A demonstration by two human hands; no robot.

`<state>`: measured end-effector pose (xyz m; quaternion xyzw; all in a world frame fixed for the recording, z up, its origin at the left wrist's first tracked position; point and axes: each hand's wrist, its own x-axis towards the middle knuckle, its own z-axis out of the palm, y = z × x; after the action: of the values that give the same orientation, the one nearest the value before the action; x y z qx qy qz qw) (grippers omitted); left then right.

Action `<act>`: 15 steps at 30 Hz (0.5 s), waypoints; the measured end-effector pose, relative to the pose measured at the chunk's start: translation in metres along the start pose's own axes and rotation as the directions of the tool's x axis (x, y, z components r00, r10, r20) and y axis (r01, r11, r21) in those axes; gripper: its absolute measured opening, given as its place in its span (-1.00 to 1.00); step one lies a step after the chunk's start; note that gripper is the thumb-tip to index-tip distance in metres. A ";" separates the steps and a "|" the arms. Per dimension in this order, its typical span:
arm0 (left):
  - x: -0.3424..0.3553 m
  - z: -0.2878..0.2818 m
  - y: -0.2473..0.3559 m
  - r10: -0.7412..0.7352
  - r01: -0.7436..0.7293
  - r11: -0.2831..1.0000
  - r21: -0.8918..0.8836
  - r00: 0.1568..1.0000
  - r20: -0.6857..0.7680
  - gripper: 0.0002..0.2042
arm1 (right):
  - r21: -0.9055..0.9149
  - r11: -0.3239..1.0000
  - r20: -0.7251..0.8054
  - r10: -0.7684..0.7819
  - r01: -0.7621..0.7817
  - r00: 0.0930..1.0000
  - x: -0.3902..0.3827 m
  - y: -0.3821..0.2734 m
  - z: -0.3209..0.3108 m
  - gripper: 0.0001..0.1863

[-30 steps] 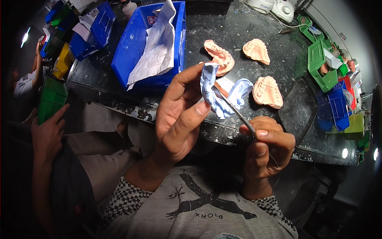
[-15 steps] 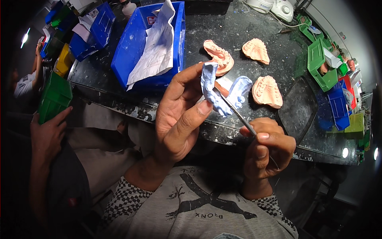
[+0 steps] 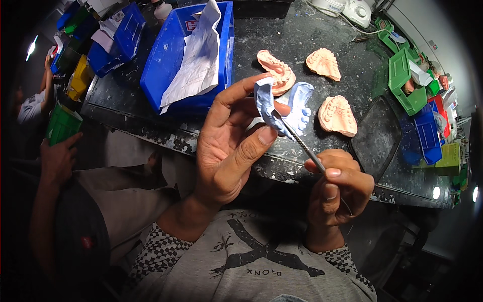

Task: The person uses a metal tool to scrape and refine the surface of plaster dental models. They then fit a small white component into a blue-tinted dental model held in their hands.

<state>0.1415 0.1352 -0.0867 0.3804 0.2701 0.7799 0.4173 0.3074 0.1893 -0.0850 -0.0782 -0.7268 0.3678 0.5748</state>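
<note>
Between the thumb and fingers of my left hand is a light-blue, horseshoe-shaped dental cast, held above the bench's front edge. My right hand pinches a thin metal dental carving tool with a ridged handle. The tool's far tip meets the inner side of the cast's left arm; its other end curves out below my fingers. Beyond the blue cast lies a pink dental cast, partly hidden by it. Two more pink casts rest to the right, one farther off and one nearer.
A blue bin with a paper sheet stands left on the black bench. Right of the casts lies a dark tray; green bins line the right side. At left, another person's hand holds a green bin.
The blue cast has turned in my left hand, showing more of its right arm and tooth row. My right hand stays nearly still. The other person's green bin has moved lower and slightly left.
</note>
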 end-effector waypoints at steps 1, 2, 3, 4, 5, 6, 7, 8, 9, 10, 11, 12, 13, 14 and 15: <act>0.000 0.000 0.000 0.000 0.001 1.000 0.007 1.000 -0.001 -0.47 | -0.015 1.000 0.015 0.008 -0.008 1.000 0.000 0.000 0.000 -0.82; 0.000 0.000 0.000 0.001 -0.001 1.000 0.008 1.000 -0.002 -0.47 | -0.013 1.000 0.015 0.007 -0.007 1.000 0.000 0.001 0.001 -0.82; 0.000 0.000 0.000 0.004 -0.004 1.000 0.001 1.000 -0.006 -0.47 | -0.004 1.000 0.002 0.002 -0.002 1.000 0.000 0.002 0.000 -0.82; 0.001 0.001 0.000 0.005 -0.005 1.000 -0.009 1.000 -0.009 -0.47 | 0.002 1.000 -0.013 -0.003 0.003 1.000 0.000 0.002 0.000 -0.81; 0.001 0.001 0.000 0.005 -0.005 1.000 -0.010 1.000 -0.009 -0.47 | 0.001 1.000 -0.013 -0.003 0.003 1.000 0.000 0.002 0.000 -0.81; 0.000 0.001 0.000 0.000 0.000 1.000 -0.004 1.000 -0.015 -0.47 | 0.004 1.000 -0.014 0.007 -0.007 1.000 0.000 0.001 0.001 -0.81; 0.000 0.001 0.000 -0.004 0.004 1.000 0.003 1.000 -0.023 -0.47 | 0.008 1.000 -0.015 0.016 -0.016 1.000 0.000 0.001 0.002 -0.81; 0.000 0.001 0.001 -0.004 0.004 1.000 0.004 1.000 -0.023 -0.47 | 0.008 1.000 -0.015 0.016 -0.016 1.000 0.000 0.001 0.002 -0.81; 0.000 0.001 0.001 -0.005 0.005 1.000 0.000 1.000 -0.020 -0.47 | 0.010 1.000 -0.013 0.016 -0.016 1.000 0.000 0.001 0.002 -0.81; 0.000 0.001 0.001 -0.005 0.005 1.000 -0.006 1.000 -0.018 -0.47 | 0.011 1.000 -0.011 0.016 -0.016 1.000 0.001 0.001 0.002 -0.81; 0.000 0.001 0.001 -0.005 0.005 1.000 -0.006 1.000 -0.018 -0.47 | 0.011 1.000 -0.010 0.016 -0.016 1.000 0.001 0.001 0.002 -0.81; 0.000 0.001 0.000 0.001 -0.001 1.000 -0.005 1.000 -0.014 -0.47 | 0.010 1.000 -0.011 0.016 -0.016 1.000 0.001 0.001 0.002 -0.81; 0.000 0.001 0.000 0.006 -0.006 1.000 -0.005 1.000 -0.010 -0.47 | 0.009 1.000 -0.012 0.017 -0.017 1.000 0.001 0.001 0.002 -0.82; 0.000 0.001 0.000 0.005 -0.005 1.000 -0.005 1.000 -0.010 -0.47 | 0.009 1.000 -0.012 0.017 -0.017 1.000 0.001 0.001 0.002 -0.82; 0.000 0.001 0.000 0.005 -0.005 1.000 0.001 1.000 -0.011 -0.47 | 0.010 1.000 -0.014 0.019 -0.019 1.000 0.000 0.001 0.002 -0.82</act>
<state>0.1420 0.1359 -0.0866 0.3769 0.2716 0.7829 0.4139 0.3051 0.1894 -0.0858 -0.0850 -0.7201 0.3760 0.5770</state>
